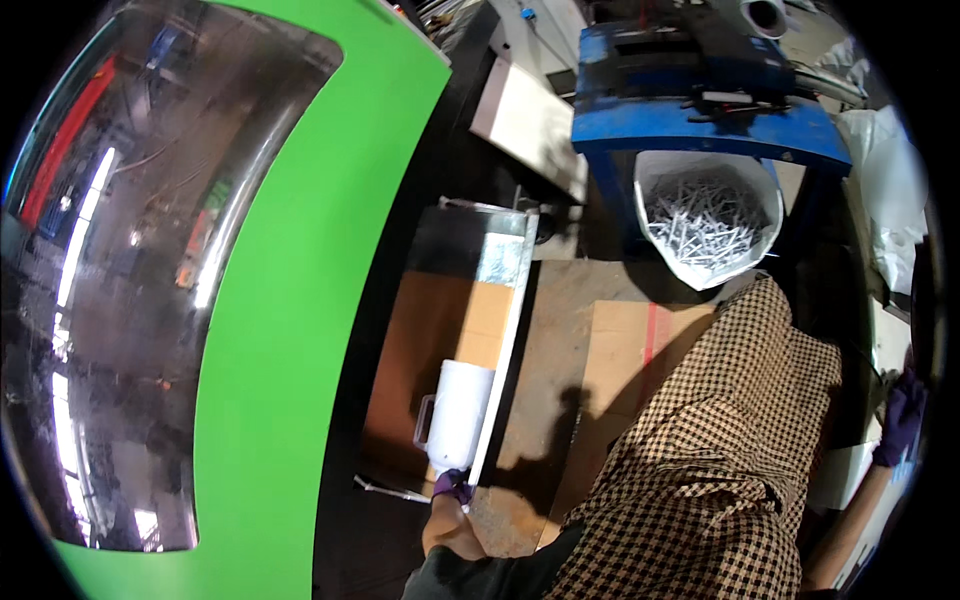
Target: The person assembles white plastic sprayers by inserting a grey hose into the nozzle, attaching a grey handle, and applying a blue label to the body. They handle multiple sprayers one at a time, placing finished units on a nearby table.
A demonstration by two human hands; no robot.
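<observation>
A white plastic jug (462, 410) with a side handle lies in a long shallow metal tray (527, 262) lined with brown cardboard. My left hand (454, 487), in a purple glove, is closed at the jug's near end, beside the tray's near edge. The glove and jug hide part of the fingers. Far to the right, my right hand (904, 415), also gloved in purple, reaches beside a pale surface (890, 340). Its fingers are dark and unclear near the picture's rim, and whatever they touch cannot be made out.
A green machine panel (290, 300) with a large clear window (130, 280) stands at left. Ahead, a blue metal stand (700, 125) has a white sack (665, 255) of thin metallic pieces below it. Flattened cardboard (620, 370) covers some floor. A checked cloth (715, 430) covers my lap.
</observation>
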